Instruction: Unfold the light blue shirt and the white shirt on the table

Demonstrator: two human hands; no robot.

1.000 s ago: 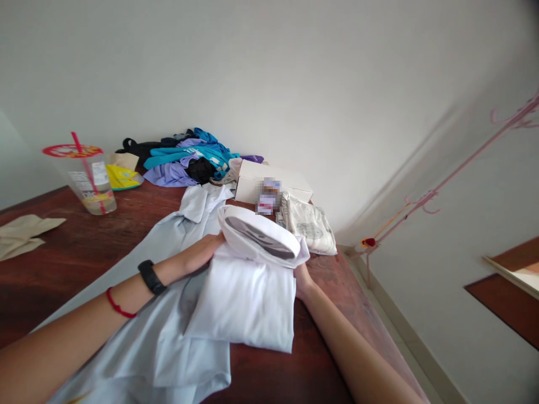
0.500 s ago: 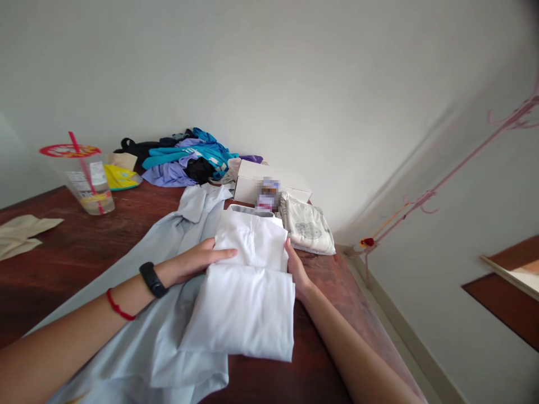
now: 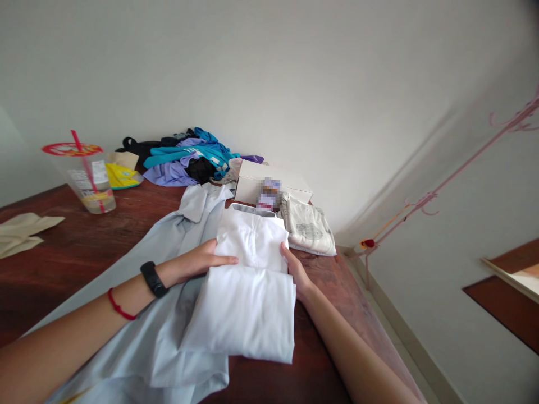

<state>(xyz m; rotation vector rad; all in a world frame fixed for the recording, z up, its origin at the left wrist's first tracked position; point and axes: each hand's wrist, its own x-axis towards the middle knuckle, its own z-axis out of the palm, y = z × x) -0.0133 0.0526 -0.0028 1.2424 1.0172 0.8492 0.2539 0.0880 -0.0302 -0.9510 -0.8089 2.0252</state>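
Left hand (image 3: 202,259) and right hand (image 3: 296,269) grip opposite edges of the folded white garment (image 3: 248,292) on the worktop (image 3: 138,216); a pale shirt (image 3: 168,314) lies partly beneath, while a white box (image 3: 273,180) sits beyond.

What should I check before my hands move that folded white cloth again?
1. Left hand on the folded white cloth: ok, thumb on top.
2. Right hand on its other side: ok.
3. Cloth free of creases: not ok, small ones show.
4. Cloth clear of the pale grey-blue collared shirt: not ok, it overlaps it.
5. Clear plastic cup with red straw away from hands: ok, upright at far left.
6. Underside neat: cannot tell, it's hidden.
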